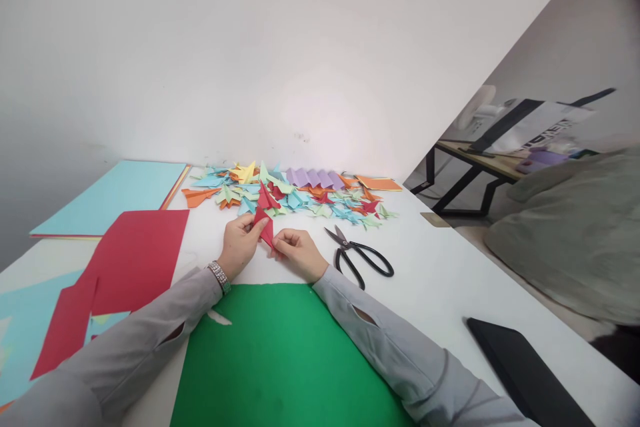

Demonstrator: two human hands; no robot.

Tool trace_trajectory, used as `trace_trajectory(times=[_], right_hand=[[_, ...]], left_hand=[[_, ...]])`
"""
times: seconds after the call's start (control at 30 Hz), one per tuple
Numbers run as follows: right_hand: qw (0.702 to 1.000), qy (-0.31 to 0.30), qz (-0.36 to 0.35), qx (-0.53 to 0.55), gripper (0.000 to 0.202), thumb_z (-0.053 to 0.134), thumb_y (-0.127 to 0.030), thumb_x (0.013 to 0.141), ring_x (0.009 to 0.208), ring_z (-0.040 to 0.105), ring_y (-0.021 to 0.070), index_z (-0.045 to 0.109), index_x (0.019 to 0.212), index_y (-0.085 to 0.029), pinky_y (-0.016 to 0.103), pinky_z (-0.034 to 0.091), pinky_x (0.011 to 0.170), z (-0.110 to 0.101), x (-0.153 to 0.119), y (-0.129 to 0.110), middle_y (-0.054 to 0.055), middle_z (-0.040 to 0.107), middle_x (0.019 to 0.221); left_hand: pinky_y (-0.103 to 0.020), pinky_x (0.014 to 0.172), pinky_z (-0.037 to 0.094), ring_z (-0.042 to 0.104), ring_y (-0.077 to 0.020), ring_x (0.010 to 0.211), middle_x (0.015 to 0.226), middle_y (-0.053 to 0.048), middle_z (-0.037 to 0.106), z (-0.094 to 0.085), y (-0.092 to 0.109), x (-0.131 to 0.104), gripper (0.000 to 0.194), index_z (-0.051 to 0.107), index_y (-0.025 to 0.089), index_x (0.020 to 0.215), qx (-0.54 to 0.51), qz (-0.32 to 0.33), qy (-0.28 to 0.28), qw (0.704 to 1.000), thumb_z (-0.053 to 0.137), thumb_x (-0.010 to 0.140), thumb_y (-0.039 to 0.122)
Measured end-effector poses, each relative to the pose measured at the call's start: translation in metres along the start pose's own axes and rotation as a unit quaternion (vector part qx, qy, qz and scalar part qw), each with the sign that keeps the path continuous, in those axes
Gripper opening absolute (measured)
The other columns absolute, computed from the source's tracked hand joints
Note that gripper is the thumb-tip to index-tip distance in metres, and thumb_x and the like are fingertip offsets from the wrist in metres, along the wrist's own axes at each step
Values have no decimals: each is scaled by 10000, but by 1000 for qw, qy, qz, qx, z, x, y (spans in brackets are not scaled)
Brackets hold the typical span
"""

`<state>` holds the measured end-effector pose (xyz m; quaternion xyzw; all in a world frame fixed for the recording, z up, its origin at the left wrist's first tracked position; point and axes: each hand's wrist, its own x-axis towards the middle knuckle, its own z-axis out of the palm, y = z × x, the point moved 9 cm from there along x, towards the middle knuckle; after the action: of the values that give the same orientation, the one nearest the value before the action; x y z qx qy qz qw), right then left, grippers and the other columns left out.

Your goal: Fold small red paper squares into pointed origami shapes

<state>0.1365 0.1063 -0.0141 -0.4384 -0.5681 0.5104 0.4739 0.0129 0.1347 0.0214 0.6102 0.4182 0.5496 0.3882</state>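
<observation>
Clearly pinched, the red folded paper sits between both hands just above the white table, on the near side of a heap of small paper shapes. The left hand has its thumb and fingers closed on the paper's left edge; the right hand nips its near end with closed fingertips. Farther off, the colourful folded shapes spread along the wall. To the right lie black-handled scissors, blades apart, and nearer, a black flat device. A green sheet lies nearest, partly beneath the sleeves. On the left are a red sheet and, farther, a light-blue sheet topping a stack.
</observation>
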Motion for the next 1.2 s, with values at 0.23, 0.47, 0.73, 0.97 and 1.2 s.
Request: trace_trajectory(times=[0.23,0.47,0.73,0.97,1.2], right_hand=[[1000,0,1,27,282,663,-419,701,453,512,98,588,592,-171,239,382,496,0,-1,-2,7,646,537],[996,25,-19,79,370,707,-517,672,454,505,94,557,657,-180,242,389,487,-2,0,-4,-14,624,556],[991,64,-17,115,345,753,-464,629,399,479,86,561,666,-180,224,357,437,-10,3,3,-33,599,487],[992,66,-23,109,339,738,-482,640,409,494,93,586,653,-180,228,342,437,-11,2,0,-26,601,489],[994,41,-22,100,387,669,-553,693,464,542,114,617,653,-172,237,373,436,-8,2,-2,17,637,549]], left_hand=[[-238,469,333,426,-103,457,441,45,453,-2,0,0,257,583,165,545,0,-13,1,1000,646,715,348],[-233,468,396,496,-105,473,528,19,554,18,-2,-5,239,646,157,615,-61,-22,-90,994,676,708,375],[-290,514,489,585,-148,491,605,-57,644,28,-10,-8,459,681,95,781,-191,-97,-138,967,572,774,541],[-242,509,477,579,-121,500,598,-13,644,30,-4,-9,304,699,135,758,-118,-87,-153,977,737,653,418],[-231,464,433,528,-108,453,485,20,591,28,-4,-7,250,663,149,668,-110,-81,-134,982,760,613,372]])
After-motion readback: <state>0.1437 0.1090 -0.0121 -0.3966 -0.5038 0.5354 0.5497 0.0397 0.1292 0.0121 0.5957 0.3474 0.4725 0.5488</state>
